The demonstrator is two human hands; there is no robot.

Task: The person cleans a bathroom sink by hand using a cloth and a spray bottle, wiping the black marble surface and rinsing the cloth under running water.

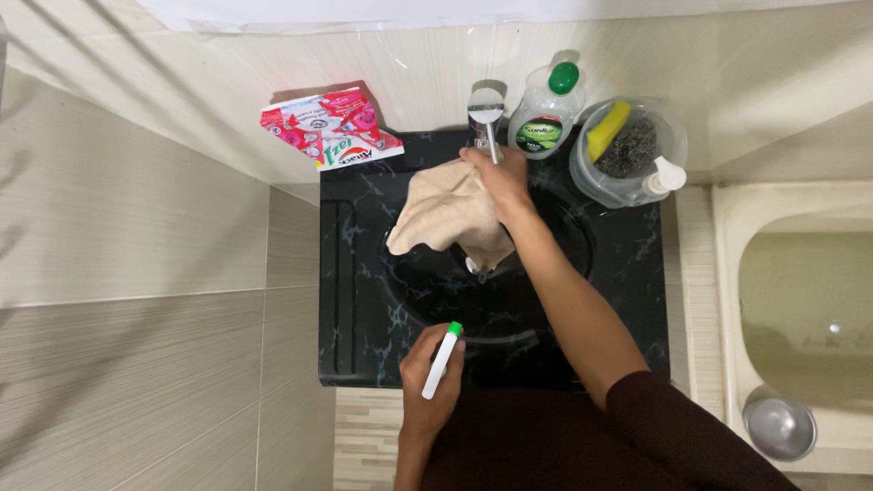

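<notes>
Black marbled sink (364,300) is set against beige tiled walls. A red-pink packet (329,127) lies at its back left corner, a green-capped bottle (544,114) behind. Beige cloth (446,214) is pinched at the faucet (486,114) by right hand (498,177); white marker (441,362) is gripped by left hand (427,377), fingers curled.

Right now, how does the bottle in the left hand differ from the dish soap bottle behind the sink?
The slim white bottle is a narrow tube, gripped at a tilt in the left hand; the dish soap bottle is broad, clear and stands untouched on the ledge beside the tap. The dish soap bottle carries a large green label; the slim white bottle shows none. Both have green caps.
</notes>
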